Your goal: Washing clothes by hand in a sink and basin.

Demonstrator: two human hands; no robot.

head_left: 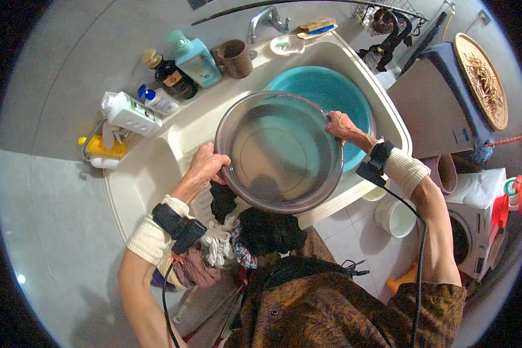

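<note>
Left hand [207, 165] and right hand [343, 127], fingers closed on opposite sides of the rim, hold a grey basin [326, 174] above the white sink [142, 180], partly overlapping a blue tub [345, 100].

The head view looks from the person's head, steeply downward and somewhat forward, to the sink [138, 180], with the grey basin [284, 206] near its middle. It is so near that both forearms [140, 278] enter from below and the garment [325, 307] fills the lower middle. This wide view bends straight edges.
</note>
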